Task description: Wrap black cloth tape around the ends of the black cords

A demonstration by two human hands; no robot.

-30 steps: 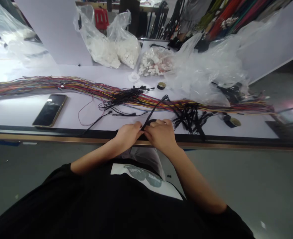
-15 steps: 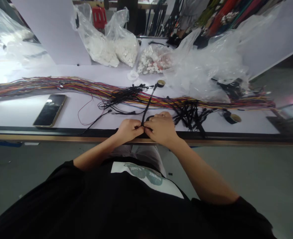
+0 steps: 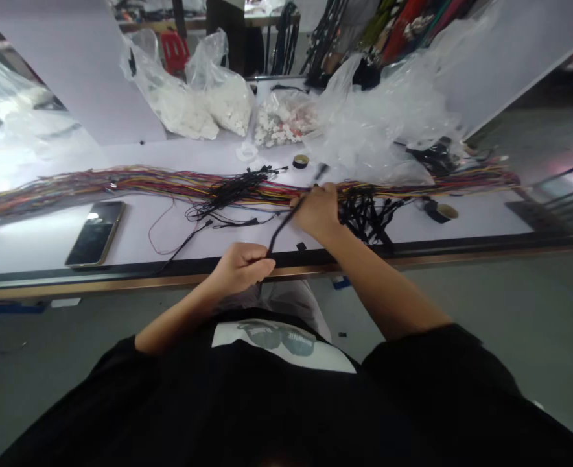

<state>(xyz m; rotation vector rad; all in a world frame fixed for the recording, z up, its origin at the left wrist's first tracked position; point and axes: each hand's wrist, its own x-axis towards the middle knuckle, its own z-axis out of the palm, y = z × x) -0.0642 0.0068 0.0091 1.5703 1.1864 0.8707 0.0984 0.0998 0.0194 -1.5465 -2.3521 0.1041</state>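
Note:
A black tape-wrapped cable runs slantwise between my two hands in the head view. My left hand is closed around its lower part, just over the table's front edge. Farther up, my right hand has its fingers curled on the cable; its upper end shows blurred beyond them. Beneath and beside my right hand lies a long bundle of coloured wires. A pile of black taped cables is right of that hand, and thinner black connector leads lie to its left.
A phone lies at the left. One tape roll sits behind the wires, another tape roll at the right. Bags of white parts and crumpled clear plastic line the back. A small black piece is near the front edge.
My hands were together at the table edge; my right hand has moved up and away, my left slightly down and left. The cable's far end no longer reaches the rear tape roll.

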